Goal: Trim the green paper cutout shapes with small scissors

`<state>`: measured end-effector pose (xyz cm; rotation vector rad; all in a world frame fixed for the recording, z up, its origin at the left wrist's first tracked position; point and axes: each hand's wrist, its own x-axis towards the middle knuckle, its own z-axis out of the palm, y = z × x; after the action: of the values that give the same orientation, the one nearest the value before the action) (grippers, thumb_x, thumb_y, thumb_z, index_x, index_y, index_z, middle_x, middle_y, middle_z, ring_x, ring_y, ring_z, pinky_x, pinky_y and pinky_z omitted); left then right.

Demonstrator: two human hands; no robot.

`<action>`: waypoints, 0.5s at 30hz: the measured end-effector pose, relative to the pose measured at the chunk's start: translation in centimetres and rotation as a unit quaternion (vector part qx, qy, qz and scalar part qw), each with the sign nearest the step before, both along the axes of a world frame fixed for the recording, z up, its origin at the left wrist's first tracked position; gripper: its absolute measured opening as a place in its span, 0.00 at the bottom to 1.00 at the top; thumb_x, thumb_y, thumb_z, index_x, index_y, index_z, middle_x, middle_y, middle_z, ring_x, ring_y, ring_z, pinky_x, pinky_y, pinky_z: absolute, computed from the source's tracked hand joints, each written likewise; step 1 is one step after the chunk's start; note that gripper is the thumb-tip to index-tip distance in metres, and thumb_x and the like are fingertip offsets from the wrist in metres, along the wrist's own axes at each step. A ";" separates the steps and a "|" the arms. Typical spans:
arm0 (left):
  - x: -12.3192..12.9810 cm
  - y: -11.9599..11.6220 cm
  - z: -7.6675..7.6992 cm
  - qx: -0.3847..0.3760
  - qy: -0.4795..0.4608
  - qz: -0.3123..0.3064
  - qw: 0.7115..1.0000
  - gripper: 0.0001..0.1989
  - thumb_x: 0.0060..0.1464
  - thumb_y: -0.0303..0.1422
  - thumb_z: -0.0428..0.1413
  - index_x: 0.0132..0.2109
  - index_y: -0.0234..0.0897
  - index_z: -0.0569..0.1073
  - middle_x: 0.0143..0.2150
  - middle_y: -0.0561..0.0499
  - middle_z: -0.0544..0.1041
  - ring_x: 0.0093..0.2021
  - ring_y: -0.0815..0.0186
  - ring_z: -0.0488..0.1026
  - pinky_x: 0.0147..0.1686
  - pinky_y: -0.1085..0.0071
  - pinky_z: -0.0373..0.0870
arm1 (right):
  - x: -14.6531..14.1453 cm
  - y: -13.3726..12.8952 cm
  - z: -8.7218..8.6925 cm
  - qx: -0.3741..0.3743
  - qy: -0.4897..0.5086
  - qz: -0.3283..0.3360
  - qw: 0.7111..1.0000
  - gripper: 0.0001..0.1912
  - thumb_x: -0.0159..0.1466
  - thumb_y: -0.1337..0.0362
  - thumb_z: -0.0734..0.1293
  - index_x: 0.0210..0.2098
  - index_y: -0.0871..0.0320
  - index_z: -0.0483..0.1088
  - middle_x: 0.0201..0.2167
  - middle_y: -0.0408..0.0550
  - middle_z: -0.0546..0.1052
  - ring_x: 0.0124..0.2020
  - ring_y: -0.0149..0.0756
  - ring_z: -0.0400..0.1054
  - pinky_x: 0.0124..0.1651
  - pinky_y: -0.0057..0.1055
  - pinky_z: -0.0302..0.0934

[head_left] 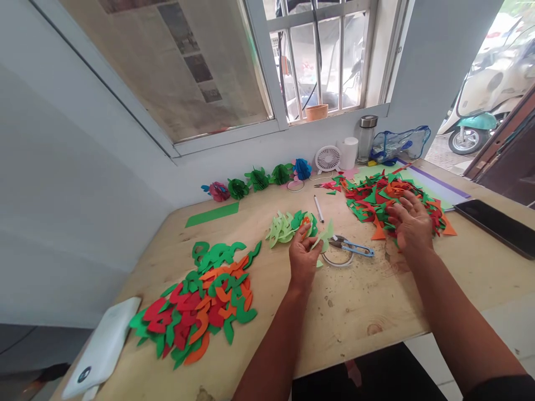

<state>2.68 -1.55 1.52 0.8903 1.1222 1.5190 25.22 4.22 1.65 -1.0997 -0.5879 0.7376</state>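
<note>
My left hand (304, 257) pinches a light green paper cutout (324, 238) above the middle of the table. Just behind it lies a small heap of pale green cutouts (281, 229) with darker green ones beside it. Blue-handled thread snips (355, 247) rest to the right of this hand, partly over a white ring (337, 262). At the right, my right hand (412, 225) is over the front of a pile of red, green and orange paper scraps (376, 195). Its fingers are spread and hold nothing I can see; whether they touch the scraps is unclear.
Curved green, red and orange cutouts (209, 301) cover the left front of the table. A white power bank (102, 348) and a black phone (497, 225) lie at opposite sides. Along the wall stand paper figures (257, 178), a small fan (327, 160) and a glass bottle (366, 139).
</note>
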 end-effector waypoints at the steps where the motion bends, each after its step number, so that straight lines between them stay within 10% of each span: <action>1: 0.0 0.0 0.0 -0.001 0.000 -0.002 1.000 0.28 0.38 0.30 0.63 0.50 0.31 0.69 0.24 0.53 0.75 0.31 0.67 0.73 0.34 0.72 0.68 | 0.0 -0.1 0.1 0.008 -0.002 0.015 1.000 0.17 0.44 0.63 0.74 0.33 0.55 0.70 0.35 0.42 0.74 0.26 0.28 0.69 0.22 0.24 0.59; 7: 0.0 0.0 -0.3 0.008 -0.002 -0.008 1.000 0.28 0.39 0.30 0.63 0.51 0.31 0.68 0.25 0.54 0.76 0.27 0.71 0.71 0.35 0.73 0.67 | -1.6 -1.0 0.6 -0.010 -0.060 0.092 0.994 0.13 0.50 0.55 0.70 0.26 0.58 0.70 0.23 0.44 0.73 0.19 0.27 0.61 0.19 0.26 0.55; 11: 0.0 0.0 -0.1 0.005 0.004 -0.001 1.000 0.28 0.38 0.30 0.64 0.50 0.31 0.69 0.25 0.52 0.76 0.29 0.69 0.73 0.37 0.72 0.67 | -3.5 -2.1 0.9 -0.004 -0.121 0.239 0.963 0.26 0.51 0.57 0.71 0.49 0.55 0.68 0.24 0.41 0.74 0.18 0.26 0.61 0.21 0.26 0.57; 15: 0.0 -0.1 0.2 0.002 0.013 0.000 1.000 0.27 0.38 0.29 0.64 0.49 0.31 0.70 0.24 0.52 0.75 0.30 0.67 0.73 0.35 0.72 0.68 | -3.6 -2.1 0.8 -0.007 -0.178 0.190 0.966 0.25 0.53 0.58 0.70 0.50 0.56 0.69 0.29 0.46 0.75 0.24 0.30 0.66 0.24 0.27 0.61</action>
<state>2.69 -1.62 1.70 0.9149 1.1398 1.5138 21.58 2.16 2.46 -1.1558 -1.1224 0.8800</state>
